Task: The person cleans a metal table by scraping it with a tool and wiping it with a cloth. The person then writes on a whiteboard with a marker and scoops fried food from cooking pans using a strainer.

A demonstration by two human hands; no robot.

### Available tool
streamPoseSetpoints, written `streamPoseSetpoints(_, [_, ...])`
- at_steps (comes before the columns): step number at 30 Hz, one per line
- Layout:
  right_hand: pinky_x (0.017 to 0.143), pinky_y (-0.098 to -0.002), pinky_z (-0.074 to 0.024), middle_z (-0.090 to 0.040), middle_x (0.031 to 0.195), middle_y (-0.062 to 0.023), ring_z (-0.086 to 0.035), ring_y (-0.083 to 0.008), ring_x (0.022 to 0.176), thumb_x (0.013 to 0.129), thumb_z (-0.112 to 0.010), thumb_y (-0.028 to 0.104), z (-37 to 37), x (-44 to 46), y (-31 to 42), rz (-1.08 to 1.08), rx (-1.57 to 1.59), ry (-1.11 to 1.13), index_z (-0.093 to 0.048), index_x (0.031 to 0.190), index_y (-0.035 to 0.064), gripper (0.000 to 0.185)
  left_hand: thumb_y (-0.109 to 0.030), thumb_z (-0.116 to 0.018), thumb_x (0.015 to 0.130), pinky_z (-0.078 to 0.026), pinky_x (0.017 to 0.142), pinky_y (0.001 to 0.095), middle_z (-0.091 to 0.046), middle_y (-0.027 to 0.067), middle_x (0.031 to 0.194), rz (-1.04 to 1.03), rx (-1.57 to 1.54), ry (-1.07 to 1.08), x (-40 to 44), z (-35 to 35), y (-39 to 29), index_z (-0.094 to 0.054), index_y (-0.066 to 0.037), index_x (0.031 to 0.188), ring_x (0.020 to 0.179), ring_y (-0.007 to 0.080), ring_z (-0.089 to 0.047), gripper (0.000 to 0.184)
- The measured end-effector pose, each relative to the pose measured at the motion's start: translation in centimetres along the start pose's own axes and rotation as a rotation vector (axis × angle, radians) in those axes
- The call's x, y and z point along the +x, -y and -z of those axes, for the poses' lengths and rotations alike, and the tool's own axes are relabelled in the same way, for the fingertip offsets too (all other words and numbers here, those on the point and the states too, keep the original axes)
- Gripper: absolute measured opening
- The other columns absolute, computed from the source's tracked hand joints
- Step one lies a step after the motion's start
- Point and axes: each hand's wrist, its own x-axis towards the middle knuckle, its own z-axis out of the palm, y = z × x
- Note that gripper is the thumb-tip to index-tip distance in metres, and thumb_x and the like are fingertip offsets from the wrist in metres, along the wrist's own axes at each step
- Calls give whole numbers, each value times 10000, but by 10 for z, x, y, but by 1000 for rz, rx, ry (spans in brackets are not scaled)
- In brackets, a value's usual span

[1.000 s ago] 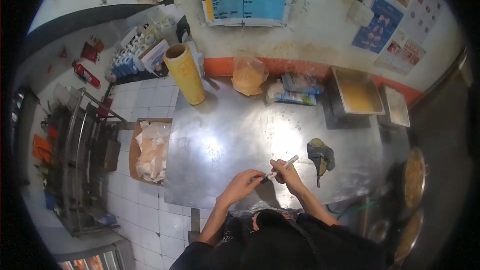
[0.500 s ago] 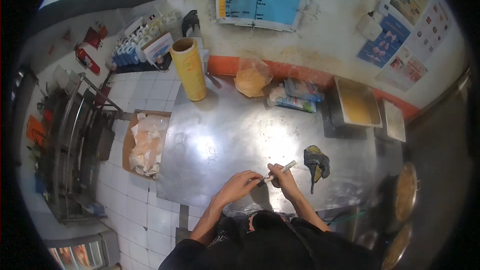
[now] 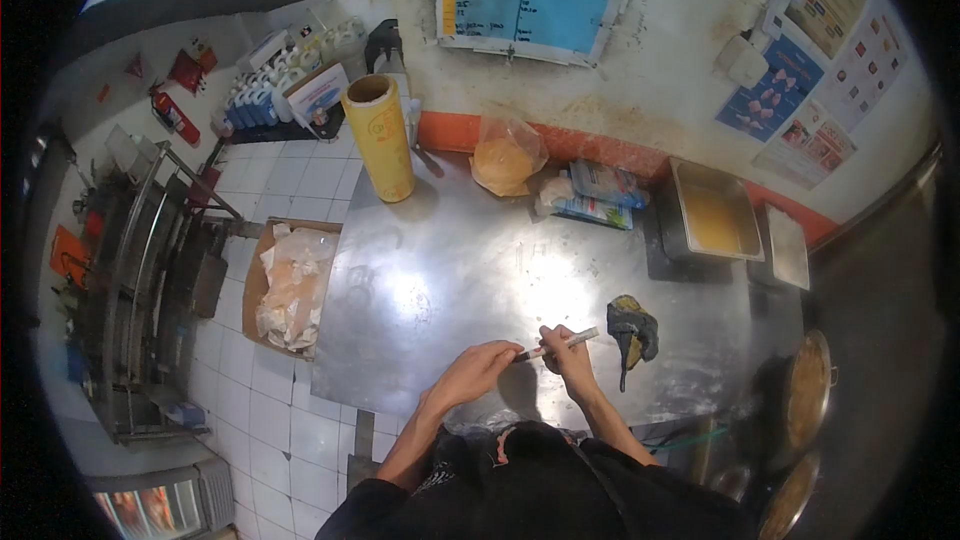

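Held a marker pen [image 3: 582, 336] over a steel table's [image 3: 450, 250] near side, clamped round the pale barrel by fingers of the right hand [image 3: 570, 360] and pinched at the black end by fingers of the left hand [image 3: 480, 370]. Had a crumpled black-and-yellow cloth [image 3: 631, 319] nearby, to the right.

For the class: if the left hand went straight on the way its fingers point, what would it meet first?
The marker, whose dark end lies at the fingertips of the left hand. Just past it comes the right hand, though depth is hard to judge here.
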Motion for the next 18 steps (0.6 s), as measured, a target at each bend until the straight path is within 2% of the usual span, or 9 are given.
streamPoseSetpoints(2, [421,-232,-246,-535,623,17,-383,-48,455,979,-652,254,-4,2,3,42,9,-21,-523,767,105,290,-265,-510,1044,-503,873,422,-682,161,1051,86,-139,4,-1,4,-12,-601,-36,1252,969,334,-645,323])
streamPoseSetpoints(5, [407,-225,-281,-562,632,-1,-436,-58,464,959,-665,202,-11,4,20,9,31,70,-493,752,107,286,-302,-473,1065,-490,826,430,-645,140,930,-28,199,-6,3,2,1,-565,-13,1171,872,310,-623,321])
streamPoseSetpoints(8, [402,-223,-326,-591,649,-17,-491,-71,474,931,-669,153,-15,13,37,-15,15,226,-471,752,106,271,-329,-465,1069,-476,784,411,-590,108,849,-92,160,-10,0,6,12,-546,-12,1064,818,250,-596,327])
streamPoseSetpoints(11, [410,-223,-361,-613,660,-32,-531,-79,485,928,-676,166,-35,16,76,53,-172,340,-488,762,99,260,-319,-484,1058,-469,779,386,-593,100,862,53,-627,48,-15,3,32,-546,-11,1020,853,219,-599,316])
streamPoseSetpoints(12, [425,-228,-398,-634,673,-46,-564,-84,505,937,-676,185,-33,29,91,215,-177,353,-514,779,91,245,-293,-466,1064,-472,789,382,-606,110,867,59,-662,-84,-23,8,37,-554,-5,1010,855,223,-608,305])
streamPoseSetpoints(13, [436,-228,-412,-634,672,-48,-563,-78,514,946,-678,211,-36,40,113,288,-173,191,-538,792,92,240,-267,-447,1070,-476,800,377,-618,120,871,62,-695,-217,-33,18,41,-562,1,1000,856,227,-617,299])
streamPoseSetpoints(14, [454,-225,-432,-636,671,-48,-571,-83,524,955,-677,207,-28,74,119,574,-123,192,-546,825,84,222,-241,-428,1077,-479,811,372,-630,130,875,64,-726,-350,-39,33,49,-569,6,991,858,230,-626,297])
streamPoseSetpoints(15, [461,-247,-438,-584,643,-47,-516,-98,503,977,-620,119,-49,78,157,663,-78,77,-499,837,81,190,-244,-410,1083,-474,857,384,-645,149,930,154,-348,-541,-46,51,64,-584,23,1020,903,256,-629,324])
streamPoseSetpoints(18, [661,-279,-542,-676,907,-93,-638,-127,730,956,-660,67,-96,126,228,1244,-232,-52,-594,1071,5,146,-258,-380,1094,-420,1017,441,-599,244,1201,331,536,-1089,-64,85,128,-579,75,1135,1140,352,-570,390])
